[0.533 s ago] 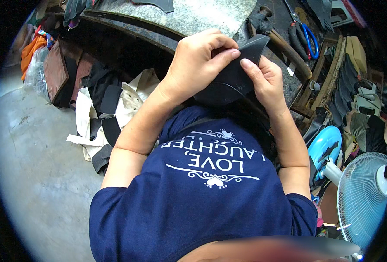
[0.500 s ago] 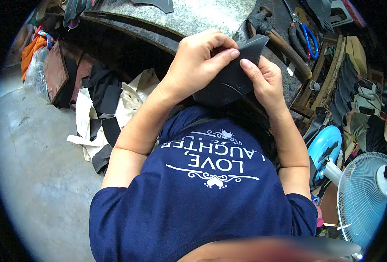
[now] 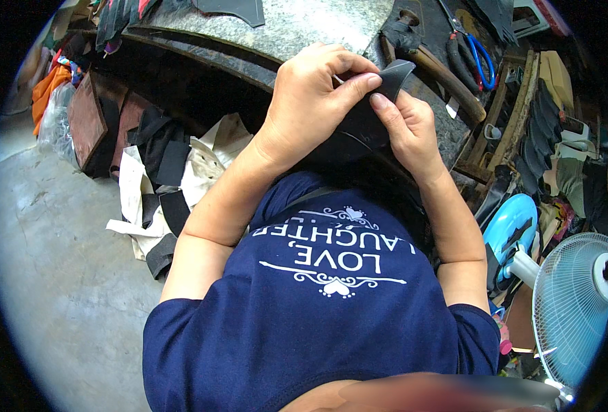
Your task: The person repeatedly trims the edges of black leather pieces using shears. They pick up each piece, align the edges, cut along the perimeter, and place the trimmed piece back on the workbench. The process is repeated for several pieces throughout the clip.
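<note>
- 2 hands meet over 1 dark piece at the near edge of the stone worktop — the biggest thing in view, grey and speckled, curving across the top.
- Cloth pieces, cream and black, lie heaped on the concrete floor to the left, below the worktop's edge.
- At the right edge stands a pale blue fan, with a light blue round thing just beside it.
- The black leather piece is held above the lap, close to the chest, its pointed tip up by the fingertips.
- The left hand is closed over the piece from above, thumb and forefinger pinched on its upper edge.
- The right hand grips the piece from the right side, its forefinger touching the left thumb — both hands clamped on the same tip.
- Blue-handled scissors lie on the worktop, well apart from the hands, beside a wooden-handled hammer.
</note>
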Motion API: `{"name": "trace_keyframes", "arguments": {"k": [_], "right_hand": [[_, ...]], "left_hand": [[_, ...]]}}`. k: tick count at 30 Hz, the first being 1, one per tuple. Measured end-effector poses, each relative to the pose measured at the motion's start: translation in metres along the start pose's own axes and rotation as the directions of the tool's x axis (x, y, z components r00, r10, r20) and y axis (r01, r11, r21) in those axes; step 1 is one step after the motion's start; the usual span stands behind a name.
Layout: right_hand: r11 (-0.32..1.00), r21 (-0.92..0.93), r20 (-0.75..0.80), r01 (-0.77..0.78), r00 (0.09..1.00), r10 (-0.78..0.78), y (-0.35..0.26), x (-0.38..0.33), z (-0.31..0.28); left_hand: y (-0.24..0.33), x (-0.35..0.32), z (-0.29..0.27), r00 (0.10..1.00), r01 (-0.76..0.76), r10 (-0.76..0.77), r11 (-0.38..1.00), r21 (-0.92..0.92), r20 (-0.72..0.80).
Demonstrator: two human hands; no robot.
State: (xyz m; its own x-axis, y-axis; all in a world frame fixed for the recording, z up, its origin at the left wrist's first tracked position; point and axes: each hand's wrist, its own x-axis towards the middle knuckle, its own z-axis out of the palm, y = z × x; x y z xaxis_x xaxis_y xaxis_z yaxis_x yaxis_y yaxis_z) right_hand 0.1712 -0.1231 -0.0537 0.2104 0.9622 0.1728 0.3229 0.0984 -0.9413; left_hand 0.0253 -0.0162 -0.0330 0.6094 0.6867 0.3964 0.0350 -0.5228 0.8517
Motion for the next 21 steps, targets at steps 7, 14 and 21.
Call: {"name": "trace_keyframes", "arguments": {"k": [7,14,21], "right_hand": [[0.999,0.003,0.046,-0.038,0.998,0.037,-0.001,0.002,-0.001],[1.000,-0.027,0.027,0.001,1.000,-0.001,-0.003,0.003,0.000],[0.998,-0.061,0.030,0.005,1.000,-0.003,-0.002,0.003,-0.001]], "left_hand": [[0.002,0.001,0.003,0.978,0.207,-0.200,0.958,-0.197,0.052],[0.002,0.010,0.001,0.999,0.004,-0.003,1.000,-0.021,0.048],[0.001,0.012,0.005,0.994,0.103,-0.098,0.989,-0.106,0.053]]}}
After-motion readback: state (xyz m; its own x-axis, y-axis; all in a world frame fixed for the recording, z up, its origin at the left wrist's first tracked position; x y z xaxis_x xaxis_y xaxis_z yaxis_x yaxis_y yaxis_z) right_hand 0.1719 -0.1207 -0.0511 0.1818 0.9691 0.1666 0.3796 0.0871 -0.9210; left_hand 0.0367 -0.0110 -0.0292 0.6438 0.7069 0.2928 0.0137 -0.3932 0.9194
